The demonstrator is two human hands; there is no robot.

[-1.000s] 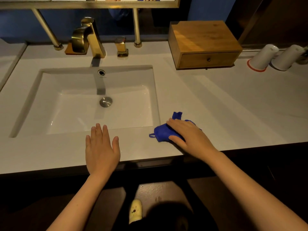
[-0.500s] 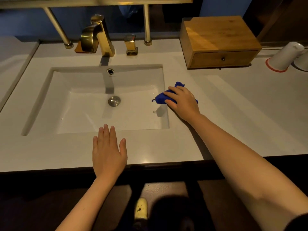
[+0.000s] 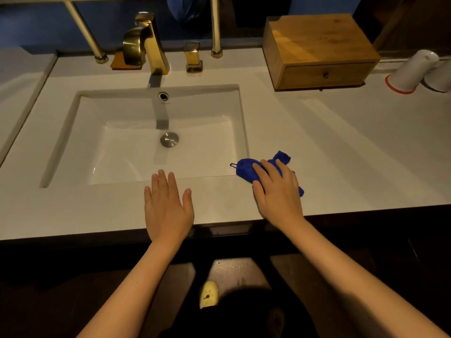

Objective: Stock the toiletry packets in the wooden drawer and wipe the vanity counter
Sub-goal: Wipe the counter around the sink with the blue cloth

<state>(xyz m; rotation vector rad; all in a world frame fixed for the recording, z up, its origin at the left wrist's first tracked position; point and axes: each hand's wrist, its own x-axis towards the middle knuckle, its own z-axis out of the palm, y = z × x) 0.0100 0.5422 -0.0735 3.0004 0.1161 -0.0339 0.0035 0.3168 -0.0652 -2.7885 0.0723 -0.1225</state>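
Both hands are on the white tabletop [image 3: 341, 147] along its front edge. Left hand [image 3: 168, 206] lies flat and released, fingers spread, holding nothing, just in front of the sink [image 3: 73, 132]. To its right, the right hand [image 3: 278, 191] presses palm-down on the bunched blue cloth [image 3: 246, 169], gripping it against the tabletop at the sink's front right corner. Farther right and back, the wooden drawer [image 3: 324, 75] is closed in its box by the wall; no toiletry packets are in view, so the stocking step looks finished and the wipe is the step in hand. Two white cups [image 3: 412, 71] lie on their sides at the far right. One risk is that the cloth's loose end and loop hang near the basin lip, so a stroke drifting left could drag it over the edge into the sink. A wide sweep to the right could also knock the cups and send them rolling. Half a second ago the cloth and right hand were farther back along the sink's right rim; they have now come forward to the front corner, while the left hand has stayed put.
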